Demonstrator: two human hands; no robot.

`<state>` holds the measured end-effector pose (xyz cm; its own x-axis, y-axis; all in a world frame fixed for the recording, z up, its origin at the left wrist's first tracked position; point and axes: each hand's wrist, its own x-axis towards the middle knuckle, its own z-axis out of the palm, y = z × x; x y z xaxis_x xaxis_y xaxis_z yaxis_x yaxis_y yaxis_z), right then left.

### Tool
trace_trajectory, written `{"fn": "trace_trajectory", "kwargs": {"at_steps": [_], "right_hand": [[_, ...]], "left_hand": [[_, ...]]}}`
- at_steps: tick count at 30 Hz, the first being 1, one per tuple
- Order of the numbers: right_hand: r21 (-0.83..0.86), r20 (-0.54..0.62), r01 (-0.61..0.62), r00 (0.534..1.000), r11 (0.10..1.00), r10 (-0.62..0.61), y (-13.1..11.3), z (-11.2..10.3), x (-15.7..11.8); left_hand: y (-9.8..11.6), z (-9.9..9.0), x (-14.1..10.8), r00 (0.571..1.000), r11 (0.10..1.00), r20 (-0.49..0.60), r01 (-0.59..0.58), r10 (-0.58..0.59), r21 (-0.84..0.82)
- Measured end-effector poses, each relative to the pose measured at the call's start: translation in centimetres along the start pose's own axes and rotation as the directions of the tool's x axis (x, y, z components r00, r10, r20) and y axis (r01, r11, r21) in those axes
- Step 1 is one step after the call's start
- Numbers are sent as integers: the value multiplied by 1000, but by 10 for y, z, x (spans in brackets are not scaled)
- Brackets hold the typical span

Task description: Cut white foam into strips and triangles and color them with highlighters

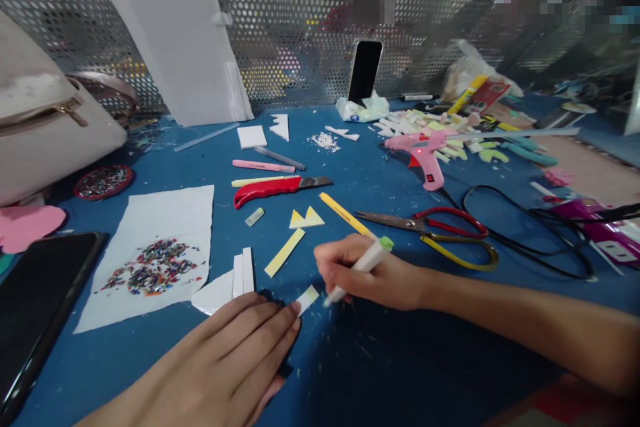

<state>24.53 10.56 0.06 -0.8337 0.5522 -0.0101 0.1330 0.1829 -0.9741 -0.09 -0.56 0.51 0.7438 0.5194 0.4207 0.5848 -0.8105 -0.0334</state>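
My right hand (370, 270) is closed around a white marker (367, 260) with a green end, its tip low over the blue table. Beside that tip lies a small white strip (309, 299) tinted yellow-green at its far end. The fingertips of my left hand (245, 350) press on the strip's near end; the hand lies flat, fingers together. White foam pieces (243, 273) rest just beyond its knuckles. A pale yellow strip (285, 252) and a yellow-tinted zigzag piece (307, 217) lie farther back.
A red-handled knife (267, 189), a yellow marker (345, 213) and scissors (420, 221) lie beyond my hands. A pink glue gun (425, 150) with cable is at right. Beads on paper (193, 213) and a dark phone (45, 307) lie left. Another phone (365, 73) stands behind.
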Motion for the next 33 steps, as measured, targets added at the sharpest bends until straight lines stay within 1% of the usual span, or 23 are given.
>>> {"fn": "trace_trajectory", "kwargs": {"at_steps": [1,4,7,8,10,11,13,14,17,19,20,22,23,24,26,27,30,33], "right_hand": [[8,12,-2,1000,1000,2,0,0,0],[-11,-48,12,999,1000,-12,0,0,1],[2,14,-4,1000,1000,4,0,0,0],[6,13,-6,1000,1000,6,-1,1,0],[-20,-41,7,999,1000,-8,-1,1,0],[-34,-44,14,999,999,-15,-1,1,0],[-33,4,15,1000,999,-15,-1,1,-1],[-27,10,16,1000,1000,-15,0,1,-1],[-42,-58,23,998,999,-25,0,0,-1],[-28,-10,8,1000,1000,-9,-1,0,-1],[-12,12,1,1000,1000,-1,-1,0,-1],[-17,-19,9,1000,1000,-9,-2,0,0],[-37,-45,20,999,999,-21,-2,0,0],[-52,-46,28,998,998,-30,-2,0,0],[-53,0,29,1000,998,-29,-2,0,0],[-48,5,28,1000,998,-28,-2,0,1],[-75,-66,40,997,996,-45,-1,1,1],[-62,0,42,999,997,-42,0,1,0]], "left_hand": [[0,0,0,1000,1000,2,0,0,0],[0,0,1,1000,1000,1,6,-6,-4],[0,0,1,1000,1000,-11,11,-11,-5],[0,0,1,1000,1000,-12,7,-7,-3],[0,0,0,1000,1000,-9,-3,3,0],[1,1,0,1000,1000,-7,-6,6,1],[1,1,-1,1000,1000,-4,6,-6,5],[1,1,-1,1000,1000,-4,10,-10,7],[1,2,-1,1000,1000,1,6,-6,5],[1,2,-1,1000,1000,9,-3,3,-7],[1,2,-2,1000,1000,6,12,-12,-18],[2,2,-2,999,998,-1,45,-45,-37],[2,2,-3,999,998,-3,51,-51,-40],[3,2,-4,999,998,-5,48,-48,-38],[4,2,-4,1000,1000,1,18,-18,-24],[4,2,-5,1000,1000,6,9,-8,-22],[4,3,-4,999,998,-5,48,-49,-36],[1,3,-2,1000,999,-3,29,-29,-15]]}}
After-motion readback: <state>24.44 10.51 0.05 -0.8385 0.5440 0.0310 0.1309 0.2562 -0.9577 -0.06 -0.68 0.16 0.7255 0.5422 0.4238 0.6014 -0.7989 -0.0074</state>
